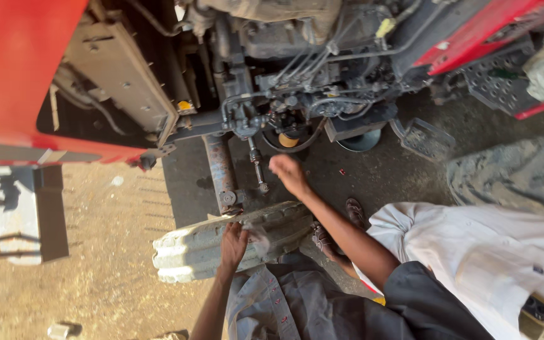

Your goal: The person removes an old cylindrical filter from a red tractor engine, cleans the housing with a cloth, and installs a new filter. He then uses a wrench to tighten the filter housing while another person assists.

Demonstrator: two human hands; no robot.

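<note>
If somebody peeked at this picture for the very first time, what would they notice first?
Probably the big red tractor body filling the top left, with its dark, greasy engine open in the top middle. Next, the two bare hands: the left hand rests on the dusty front tyre at the bottom middle, while the right hand reaches toward the engine's rods and hoses.

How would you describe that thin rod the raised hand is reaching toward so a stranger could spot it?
Start at the red tractor's exposed engine. Below it, a thin metal rod hangs down, just left of the right hand. It is far slimmer than the thick rusty cylinder beside it.
</note>
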